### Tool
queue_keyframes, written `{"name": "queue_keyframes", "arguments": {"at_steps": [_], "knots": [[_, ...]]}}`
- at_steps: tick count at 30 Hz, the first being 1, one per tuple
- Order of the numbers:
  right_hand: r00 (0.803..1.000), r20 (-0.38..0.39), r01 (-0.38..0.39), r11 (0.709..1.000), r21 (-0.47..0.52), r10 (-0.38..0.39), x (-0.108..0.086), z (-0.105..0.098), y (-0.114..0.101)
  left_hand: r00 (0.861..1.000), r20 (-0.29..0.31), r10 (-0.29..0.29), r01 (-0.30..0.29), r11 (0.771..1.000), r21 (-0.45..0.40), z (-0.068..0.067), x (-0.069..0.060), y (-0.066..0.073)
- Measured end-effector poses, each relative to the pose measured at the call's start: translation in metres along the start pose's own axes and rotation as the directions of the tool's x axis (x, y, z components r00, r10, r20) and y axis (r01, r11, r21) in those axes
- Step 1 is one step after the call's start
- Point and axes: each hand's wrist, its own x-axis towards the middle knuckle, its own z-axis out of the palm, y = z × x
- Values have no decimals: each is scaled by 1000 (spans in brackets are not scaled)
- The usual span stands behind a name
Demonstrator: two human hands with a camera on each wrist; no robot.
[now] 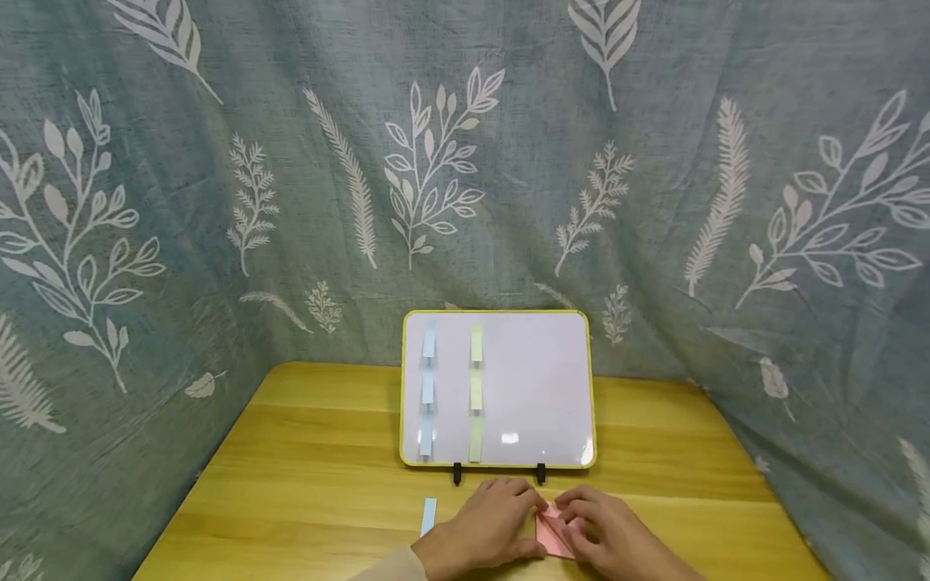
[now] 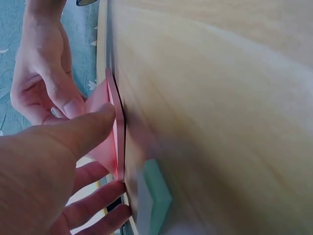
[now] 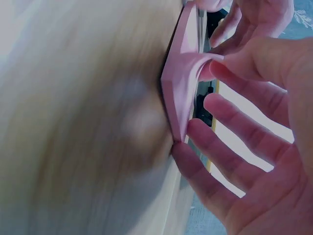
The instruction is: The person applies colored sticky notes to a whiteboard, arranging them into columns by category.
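A pink sticky note pad [image 1: 550, 542] lies on the table between both hands. My left hand [image 1: 488, 523] holds it at the edges, thumb on the near side and fingers on the far side; in the left wrist view the thumb [image 2: 95, 128] presses the pad. My right hand [image 1: 609, 528] pinches the top pink sheet, which curls up off the pad [image 3: 176, 93] in the right wrist view. Its other fingers touch the pad's far edge. Beside my left wrist lies a blue sticky note pad [image 1: 429, 515], partly hidden by the hand.
Behind the hands a whiteboard [image 1: 534, 379] with a yellow frame stands on black feet [image 1: 457, 474]. Blue strips [image 1: 427, 387] and yellow-green strips [image 1: 476, 391] stick to it in two columns. A leaf-patterned curtain [image 1: 465, 161] surrounds the wooden table [image 1: 305, 468].
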Motion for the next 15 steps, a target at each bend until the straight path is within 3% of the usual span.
{"name": "queue_keyframes", "arguments": {"at_steps": [5,11,15], "knots": [[998,-18,-63,998,28,64,9,5,-7,999,-12,-37,36,999,-9,-1,0,-4],[997,-70,-47,999,-21,45,18,13,-16,997,-56,-57,55,998,-31,3,-4,-6],[999,-27,-27,999,23,27,23,17,-19,993,-97,-61,64,998,22,5,-8,-8]]}}
